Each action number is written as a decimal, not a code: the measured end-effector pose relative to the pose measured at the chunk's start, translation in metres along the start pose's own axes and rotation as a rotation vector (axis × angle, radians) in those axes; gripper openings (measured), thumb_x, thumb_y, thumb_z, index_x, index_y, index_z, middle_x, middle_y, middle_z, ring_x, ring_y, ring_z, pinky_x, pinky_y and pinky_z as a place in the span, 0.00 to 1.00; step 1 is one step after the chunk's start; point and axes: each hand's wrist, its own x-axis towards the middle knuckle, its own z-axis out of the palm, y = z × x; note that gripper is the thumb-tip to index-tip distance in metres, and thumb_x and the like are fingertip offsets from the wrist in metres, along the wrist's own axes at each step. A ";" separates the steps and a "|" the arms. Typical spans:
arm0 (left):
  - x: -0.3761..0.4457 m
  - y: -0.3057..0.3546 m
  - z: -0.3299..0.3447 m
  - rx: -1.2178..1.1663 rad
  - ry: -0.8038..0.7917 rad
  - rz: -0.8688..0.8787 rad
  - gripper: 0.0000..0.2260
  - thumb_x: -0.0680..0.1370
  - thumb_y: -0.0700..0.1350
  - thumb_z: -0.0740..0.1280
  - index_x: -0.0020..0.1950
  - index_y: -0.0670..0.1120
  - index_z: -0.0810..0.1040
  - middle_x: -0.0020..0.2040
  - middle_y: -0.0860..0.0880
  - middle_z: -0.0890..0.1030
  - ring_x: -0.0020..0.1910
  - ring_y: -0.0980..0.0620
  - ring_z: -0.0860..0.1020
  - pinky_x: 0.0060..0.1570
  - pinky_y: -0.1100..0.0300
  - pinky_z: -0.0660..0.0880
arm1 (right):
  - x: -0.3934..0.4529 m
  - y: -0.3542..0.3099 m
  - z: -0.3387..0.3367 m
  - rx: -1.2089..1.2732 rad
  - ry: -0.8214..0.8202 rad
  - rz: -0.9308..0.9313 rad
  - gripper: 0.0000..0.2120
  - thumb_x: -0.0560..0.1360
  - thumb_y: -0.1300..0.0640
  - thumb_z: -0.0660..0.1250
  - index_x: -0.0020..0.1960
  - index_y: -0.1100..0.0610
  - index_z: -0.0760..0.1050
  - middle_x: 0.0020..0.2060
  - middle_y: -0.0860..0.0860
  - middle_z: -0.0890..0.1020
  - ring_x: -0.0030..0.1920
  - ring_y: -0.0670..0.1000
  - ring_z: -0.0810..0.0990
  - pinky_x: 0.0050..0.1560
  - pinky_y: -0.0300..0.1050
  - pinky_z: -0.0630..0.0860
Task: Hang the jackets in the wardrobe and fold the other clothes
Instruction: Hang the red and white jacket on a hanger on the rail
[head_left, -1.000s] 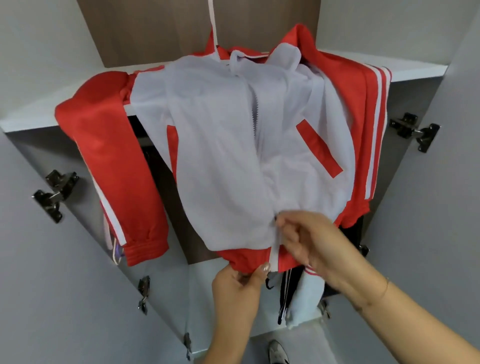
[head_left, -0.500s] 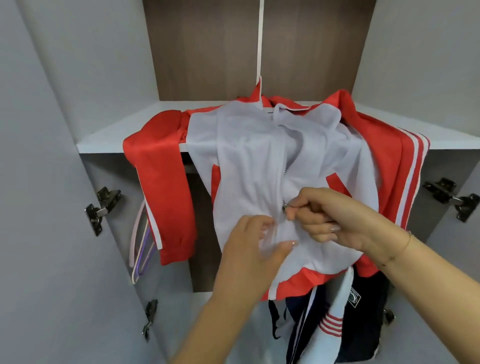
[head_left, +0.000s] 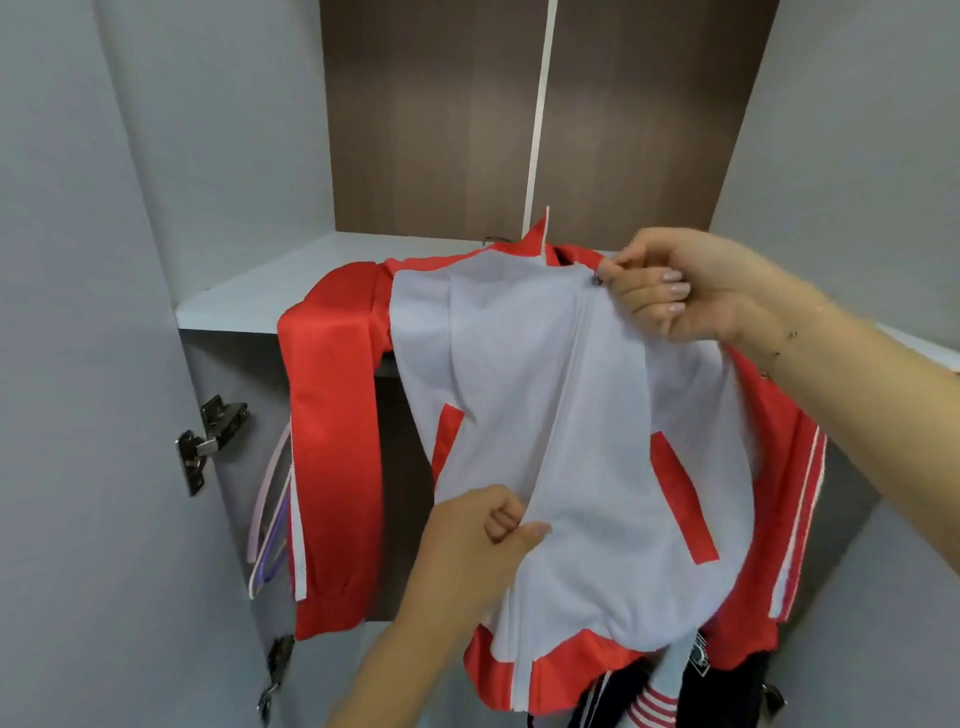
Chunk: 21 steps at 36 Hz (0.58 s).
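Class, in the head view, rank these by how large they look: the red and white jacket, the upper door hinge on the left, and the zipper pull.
1. red and white jacket
2. upper door hinge
3. zipper pull, pinched by the right hand, mostly hidden

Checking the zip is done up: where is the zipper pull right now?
In the head view it sits upper centre-right, at the collar of the red and white jacket, pinched by the right hand.
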 end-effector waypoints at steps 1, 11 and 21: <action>0.002 0.002 -0.002 0.027 -0.015 0.006 0.11 0.72 0.45 0.76 0.36 0.44 0.76 0.27 0.58 0.71 0.29 0.59 0.69 0.34 0.68 0.72 | 0.003 -0.005 0.000 -0.032 0.009 0.012 0.04 0.71 0.61 0.55 0.39 0.57 0.68 0.17 0.45 0.59 0.19 0.44 0.51 0.16 0.33 0.52; 0.077 0.097 -0.005 0.208 0.115 0.287 0.15 0.73 0.58 0.72 0.53 0.59 0.69 0.47 0.62 0.71 0.44 0.60 0.75 0.39 0.74 0.69 | 0.010 -0.011 -0.002 -0.331 0.005 0.030 0.14 0.78 0.60 0.56 0.37 0.60 0.73 0.19 0.46 0.58 0.16 0.43 0.55 0.16 0.33 0.51; 0.109 0.104 0.002 0.460 0.247 0.396 0.16 0.78 0.50 0.66 0.33 0.52 0.65 0.31 0.53 0.68 0.31 0.55 0.69 0.31 0.68 0.64 | 0.032 -0.029 -0.012 0.005 -0.129 0.164 0.10 0.73 0.62 0.57 0.36 0.61 0.73 0.18 0.47 0.61 0.16 0.42 0.56 0.13 0.34 0.56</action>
